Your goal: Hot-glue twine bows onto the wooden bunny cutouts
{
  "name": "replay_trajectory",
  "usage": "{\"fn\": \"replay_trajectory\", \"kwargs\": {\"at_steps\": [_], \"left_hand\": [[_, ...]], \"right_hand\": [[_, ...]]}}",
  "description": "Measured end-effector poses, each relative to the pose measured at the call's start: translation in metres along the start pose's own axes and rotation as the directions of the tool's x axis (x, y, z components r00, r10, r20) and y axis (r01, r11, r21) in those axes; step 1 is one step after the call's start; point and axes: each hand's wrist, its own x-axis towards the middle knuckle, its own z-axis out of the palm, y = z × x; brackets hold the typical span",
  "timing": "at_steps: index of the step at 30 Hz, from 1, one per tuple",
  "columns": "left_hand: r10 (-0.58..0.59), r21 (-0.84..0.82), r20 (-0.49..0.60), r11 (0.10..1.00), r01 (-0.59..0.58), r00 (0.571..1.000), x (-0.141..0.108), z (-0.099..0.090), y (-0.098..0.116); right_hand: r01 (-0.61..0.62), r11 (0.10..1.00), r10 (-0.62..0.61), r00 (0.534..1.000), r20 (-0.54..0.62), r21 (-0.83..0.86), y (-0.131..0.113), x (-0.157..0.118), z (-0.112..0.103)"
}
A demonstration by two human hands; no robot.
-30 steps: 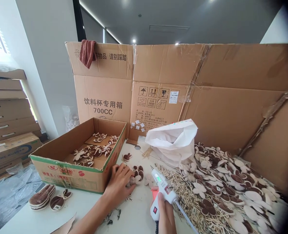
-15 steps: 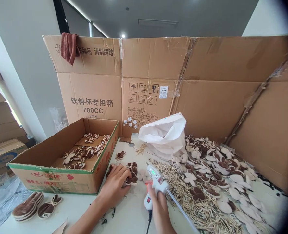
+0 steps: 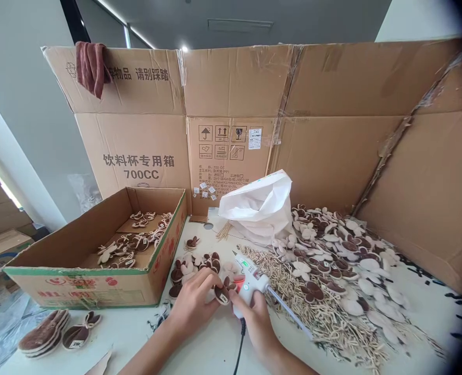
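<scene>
Brown piece [image 3: 219, 292]: left grip [image 3: 195, 296] pinching its edge | white glue gun [image 3: 255, 282]: right grip [image 3: 256, 319] wrapped around it

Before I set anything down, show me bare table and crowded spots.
Bare table lies between the left arm and the black cord, and in front of the box, between the tagged piece there and that arm. Crowded: right of the glue gun, heaped with sticks and felt pieces.

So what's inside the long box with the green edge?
Inside the box are small brown-and-cream pieces, some with tiny white labels. The front wall and right wall hide the floor close behind them, so I can't see what's there.
</scene>
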Motion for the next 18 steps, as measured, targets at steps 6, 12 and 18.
{"fn": "replay_trajectory", "kwargs": {"at_steps": [6, 12, 18], "left_hand": [[-0.256, -0.505, 0.188, 0.803, 0.316, 0.948, 0.0012, -0.0062, 0.0077], [-0.34, -0.702, 0.324, 0.539, 0.466, 0.883, 0.0035, -0.0033, 0.0045], [-0.326, -0.741, 0.436, 0.398, 0.541, 0.839, 0.0039, -0.0015, 0.0075]], "right_hand": [[0.019, 1.0, -0.02, 0.999, -0.047, -0.016, 0.0002, 0.0021, -0.0016], [0.018, 0.999, -0.018, 1.0, -0.016, -0.032, -0.0028, 0.0021, -0.0015], [-0.024, 0.998, 0.02, 0.998, -0.061, -0.065, -0.0043, 0.0012, -0.0017]]}}
